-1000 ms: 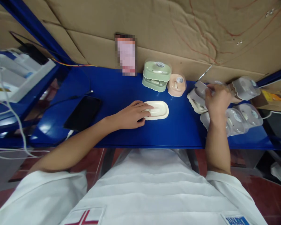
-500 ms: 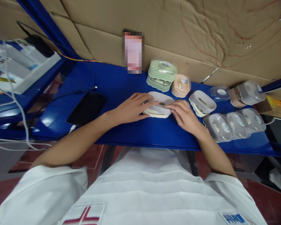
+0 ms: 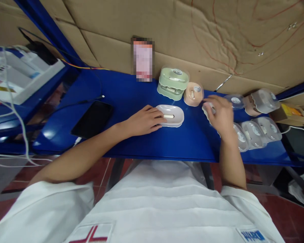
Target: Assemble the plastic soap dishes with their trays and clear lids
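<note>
My left hand (image 3: 149, 120) grips the left end of a pale grey oval soap dish (image 3: 178, 116), its fingers over the rim and its thumb on the near side. A cream bar (image 3: 169, 116) shows along the middle of this dish, which sits level on the table. Off to the right, my right hand (image 3: 221, 116) is over a second whitish oval dish (image 3: 207, 108), fingers bent and thumb apart. It covers most of that dish; whether it grips it I cannot tell.
Behind are stacked green boxes (image 3: 172, 81) and a peach box (image 3: 193, 94). Clear-lidded grey boxes (image 3: 253, 134) line the right side, near a loose clear lid (image 3: 235, 100) and more stacked boxes (image 3: 264, 101). A black phone (image 3: 92, 118) with a cable lies left.
My right hand has left the near dish and moved right over the second one. The near dish's grey upper part now lies level, with a cream bar in its slot. My left hand stays there.
</note>
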Available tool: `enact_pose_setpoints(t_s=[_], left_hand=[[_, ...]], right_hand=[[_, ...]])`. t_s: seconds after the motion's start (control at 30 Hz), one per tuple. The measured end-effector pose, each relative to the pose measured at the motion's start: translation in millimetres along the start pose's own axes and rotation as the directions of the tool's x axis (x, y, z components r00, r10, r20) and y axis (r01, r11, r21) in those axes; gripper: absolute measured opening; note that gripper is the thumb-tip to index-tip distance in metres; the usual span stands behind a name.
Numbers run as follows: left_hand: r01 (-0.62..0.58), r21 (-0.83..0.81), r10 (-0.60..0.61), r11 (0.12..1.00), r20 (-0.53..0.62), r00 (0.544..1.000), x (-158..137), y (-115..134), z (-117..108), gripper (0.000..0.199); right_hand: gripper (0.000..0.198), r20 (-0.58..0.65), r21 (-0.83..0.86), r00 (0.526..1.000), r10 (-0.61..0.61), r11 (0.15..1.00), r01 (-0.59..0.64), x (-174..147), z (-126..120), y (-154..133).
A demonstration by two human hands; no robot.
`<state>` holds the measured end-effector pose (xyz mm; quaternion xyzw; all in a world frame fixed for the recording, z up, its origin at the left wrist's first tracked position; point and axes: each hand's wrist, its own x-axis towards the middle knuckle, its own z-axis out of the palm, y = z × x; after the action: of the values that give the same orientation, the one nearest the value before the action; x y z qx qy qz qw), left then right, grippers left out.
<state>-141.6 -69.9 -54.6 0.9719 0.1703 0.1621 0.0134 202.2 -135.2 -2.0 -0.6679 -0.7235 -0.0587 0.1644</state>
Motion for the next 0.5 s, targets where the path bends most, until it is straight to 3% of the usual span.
enact_pose_setpoints(t_s=[0.07, 0.13, 0.23, 0.37, 0.5], left_hand=[[0.003, 0.006, -0.003, 1.000, 0.015, 1.000, 0, 1, -2, 0.025], [0.002, 0.024, -0.002, 1.000, 0.031, 1.000, 0, 2, -3, 0.026], [-0.001, 0.030, 0.000, 1.000, 0.034, 0.999, 0, 2, -4, 0.027], [-0.012, 0.046, 0.010, 0.999, 0.036, 0.999, 0, 2, -4, 0.028], [-0.006, 0.053, 0.003, 0.999, 0.048, 0.999, 1, 4, -6, 0.029]], right_hand=[[0.053, -0.034, -0.127, 0.969, 0.243, 0.961, -0.246, 2, -6, 23], [0.062, 0.068, -0.216, 0.930, 0.362, 0.915, -0.340, 2, -4, 39], [0.056, 0.235, -0.245, 0.897, 0.374, 0.916, -0.317, 2, 4, 48], [0.048, 0.057, -0.220, 0.911, 0.408, 0.895, -0.387, 9, 7, 46], [0.052, -0.029, -0.163, 0.945, 0.326, 0.931, -0.326, 20, 12, 52]])
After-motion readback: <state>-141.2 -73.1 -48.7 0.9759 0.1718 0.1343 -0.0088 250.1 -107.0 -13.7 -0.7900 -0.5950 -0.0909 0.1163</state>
